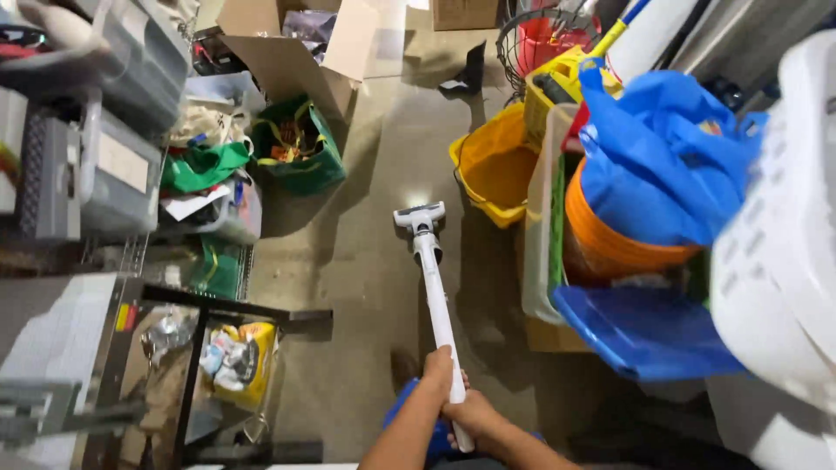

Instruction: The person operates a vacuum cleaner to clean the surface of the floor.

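A white stick vacuum (433,287) stands on the concrete floor, its head lit and pointing away from me toward the yellow mop bucket (495,165). Both of my hands grip its white handle near the bottom of the head view. My left hand (438,370) wraps the shaft higher up. My right hand (470,411) holds it just below. My foot shows beside the shaft.
Shelves with grey bins (113,165) and a green bag (300,148) line the left. An open cardboard box (296,52) sits farther back. On the right stand an orange bucket (610,248), blue bags (662,157) and a blue lid (649,331). A black rack (209,348) holds pet food bags.
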